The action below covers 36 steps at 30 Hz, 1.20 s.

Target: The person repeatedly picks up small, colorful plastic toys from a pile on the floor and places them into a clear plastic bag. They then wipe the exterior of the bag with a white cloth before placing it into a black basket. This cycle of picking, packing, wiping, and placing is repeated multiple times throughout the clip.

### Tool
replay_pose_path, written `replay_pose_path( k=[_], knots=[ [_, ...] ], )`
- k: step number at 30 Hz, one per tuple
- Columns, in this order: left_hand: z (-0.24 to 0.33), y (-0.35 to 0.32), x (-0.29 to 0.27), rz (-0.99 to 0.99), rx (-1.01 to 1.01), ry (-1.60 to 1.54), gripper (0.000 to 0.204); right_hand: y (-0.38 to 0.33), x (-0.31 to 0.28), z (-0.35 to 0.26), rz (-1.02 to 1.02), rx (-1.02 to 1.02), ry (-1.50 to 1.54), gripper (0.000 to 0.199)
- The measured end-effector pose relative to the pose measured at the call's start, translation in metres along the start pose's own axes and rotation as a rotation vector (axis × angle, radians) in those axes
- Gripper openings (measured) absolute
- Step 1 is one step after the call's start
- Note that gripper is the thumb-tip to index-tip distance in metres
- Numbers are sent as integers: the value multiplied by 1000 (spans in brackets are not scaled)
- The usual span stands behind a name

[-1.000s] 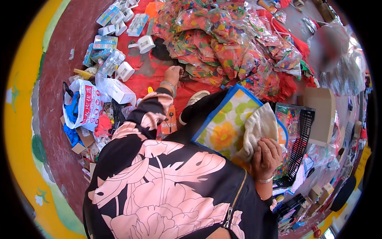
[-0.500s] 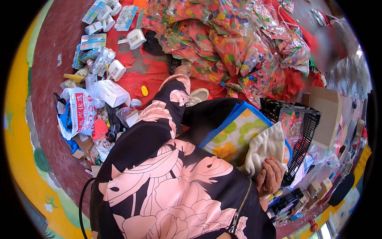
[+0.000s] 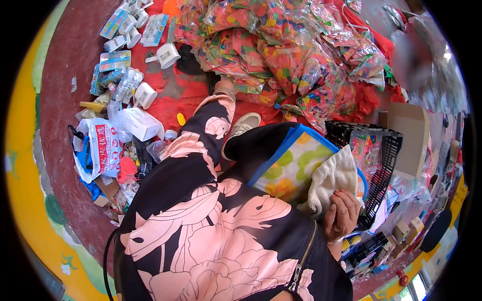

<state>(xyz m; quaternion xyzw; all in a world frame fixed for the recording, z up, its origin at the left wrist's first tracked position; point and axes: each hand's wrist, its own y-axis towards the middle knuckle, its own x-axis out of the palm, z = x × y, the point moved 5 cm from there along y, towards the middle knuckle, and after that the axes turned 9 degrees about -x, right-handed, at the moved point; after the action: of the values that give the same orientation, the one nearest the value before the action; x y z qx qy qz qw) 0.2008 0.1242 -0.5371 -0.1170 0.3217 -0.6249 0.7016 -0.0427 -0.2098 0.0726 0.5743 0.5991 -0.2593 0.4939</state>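
Head view: right hand [image 3: 342, 214] holds beige cloth [image 3: 328, 179] near black crate [image 3: 385, 170], left hand [image 3: 226, 85] by packets [image 3: 283, 57], grip unclear.

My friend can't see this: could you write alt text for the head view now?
A person's right-hand fingers rest against a cream cloth over a flowered, blue-edged pad, while the partly hidden left hand is beside a heap of colourful packets. A black crate is at right.
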Motion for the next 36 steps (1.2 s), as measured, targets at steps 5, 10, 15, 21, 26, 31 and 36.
replay_pose_path(
  k=[5,10,15,21,26,31,36],
  knots=[
    [23,-68,-68,-110,-212,-101,39,-8,-2,-1,73,2,3,14],
    [110,-173,-123,5,-550,-435,33,-18,-4,-5,141,-2,-9,14],
    [123,-185,-184,185,-170,399,25,-21,-10,-13,192,-45,3,11],
    [235,-269,-208,451,183,695,36,-32,-10,-13,263,-107,1,11],
    [309,-324,-230,521,396,730,34,-38,-14,-16,283,-120,8,9],
    [348,-344,-245,488,453,674,29,-41,-16,-16,322,-115,24,8],
    [363,-353,-252,306,590,555,27,-45,-18,-16,331,-123,30,9]
  ],
)
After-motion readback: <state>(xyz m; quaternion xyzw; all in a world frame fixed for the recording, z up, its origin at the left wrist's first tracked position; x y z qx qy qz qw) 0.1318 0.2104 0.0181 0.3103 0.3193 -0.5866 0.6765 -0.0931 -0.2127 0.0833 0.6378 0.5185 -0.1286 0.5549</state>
